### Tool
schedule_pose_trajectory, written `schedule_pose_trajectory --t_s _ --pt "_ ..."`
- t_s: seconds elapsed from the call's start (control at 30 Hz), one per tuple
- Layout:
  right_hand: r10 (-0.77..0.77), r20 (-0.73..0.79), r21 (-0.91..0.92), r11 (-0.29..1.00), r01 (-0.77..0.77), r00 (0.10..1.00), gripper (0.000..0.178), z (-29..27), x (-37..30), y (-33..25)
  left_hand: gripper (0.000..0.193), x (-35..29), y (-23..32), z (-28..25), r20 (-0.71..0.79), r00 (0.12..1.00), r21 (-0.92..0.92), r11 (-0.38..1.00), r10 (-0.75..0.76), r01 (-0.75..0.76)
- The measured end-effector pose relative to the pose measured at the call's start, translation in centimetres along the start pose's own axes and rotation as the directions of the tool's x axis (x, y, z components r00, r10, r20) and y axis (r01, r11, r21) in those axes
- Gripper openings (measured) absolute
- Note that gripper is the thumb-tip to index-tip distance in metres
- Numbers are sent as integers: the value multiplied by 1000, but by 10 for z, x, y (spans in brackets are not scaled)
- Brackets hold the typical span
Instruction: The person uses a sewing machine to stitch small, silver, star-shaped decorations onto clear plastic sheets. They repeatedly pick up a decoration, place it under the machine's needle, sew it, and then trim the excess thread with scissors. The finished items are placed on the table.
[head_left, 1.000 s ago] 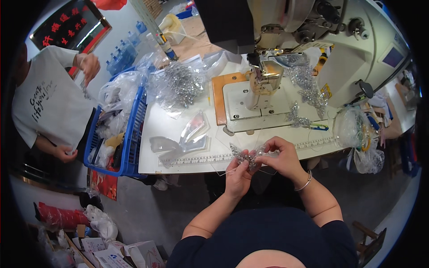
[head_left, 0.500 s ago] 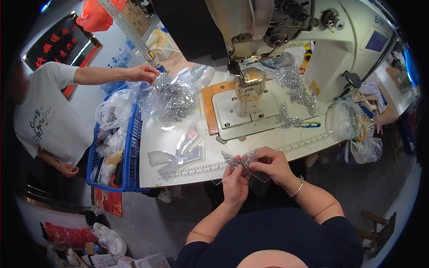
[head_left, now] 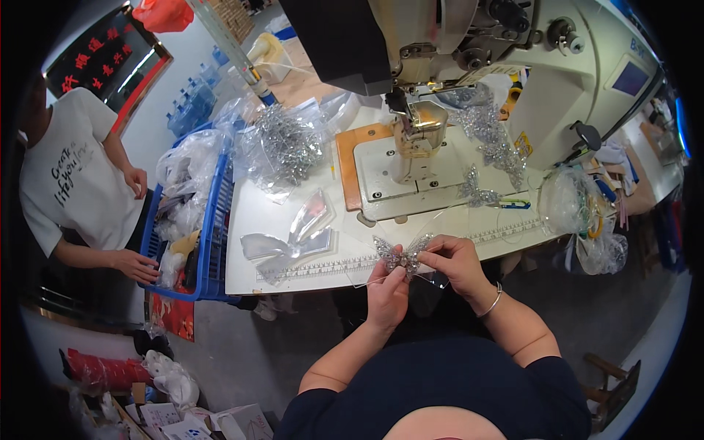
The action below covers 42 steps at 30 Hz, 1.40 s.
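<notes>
Just off the front edge of the table I hold a silver, sparkling butterfly-shaped ornament (head_left: pixel 400 257) between both hands. My left hand (head_left: pixel 386 299) pinches its lower left part with thumb and fingers. The thumb and fingers of my right hand (head_left: pixel 457 268) grip its right wing from the side. Thin clear film or loops stick out around the ornament; which, I cannot tell. Beyond my hands stands a sewing machine (head_left: pixel 419 139) with its metal plate (head_left: pixel 381 176). A similar small silver butterfly (head_left: pixel 478 191) lies right of the plate, beside a green-and-blue thread snip (head_left: pixel 513 204).
Left on the table (head_left: pixel 246 282) are clear plastic wing shapes (head_left: pixel 293 246) and a bagged heap of silver ornaments (head_left: pixel 282 150). More silver pieces (head_left: pixel 491 136) lie under the machine arm. A blue basket (head_left: pixel 213 242) adjoins the left edge; another person (head_left: pixel 88 176) stands beyond it.
The butterfly ornament now faces up with its wings spread wider, still in both my hands. The other person's arm has drawn back from the bagged heap, and one hand now rests near the basket.
</notes>
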State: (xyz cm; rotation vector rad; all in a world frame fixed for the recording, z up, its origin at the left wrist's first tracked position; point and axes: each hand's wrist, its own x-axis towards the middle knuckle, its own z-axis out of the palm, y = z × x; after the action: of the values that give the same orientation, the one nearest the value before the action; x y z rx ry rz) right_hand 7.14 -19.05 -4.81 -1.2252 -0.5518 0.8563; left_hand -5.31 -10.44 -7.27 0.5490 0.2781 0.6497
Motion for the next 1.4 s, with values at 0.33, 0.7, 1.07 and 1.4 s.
schedule_pose_trajectory --t_s 0.33,0.7,1.07,1.4 --pt "25 57 29 999 -27 998 9 -2 6 -4 28 10 2 -4 -126 991 13 999 -49 51" --pt "-86 -86 -233 970 64 993 38 -25 12 11 25 38 48 11 846 347 478 -287 405 -830" --pt "-202 303 300 948 108 931 69 16 -22 12 31 37 44 20 916 345 385 -686 204 -617" --pt "105 207 256 954 -157 973 24 -28 -2 -17 72 5 33 8 572 727 791 -22 381 -611"
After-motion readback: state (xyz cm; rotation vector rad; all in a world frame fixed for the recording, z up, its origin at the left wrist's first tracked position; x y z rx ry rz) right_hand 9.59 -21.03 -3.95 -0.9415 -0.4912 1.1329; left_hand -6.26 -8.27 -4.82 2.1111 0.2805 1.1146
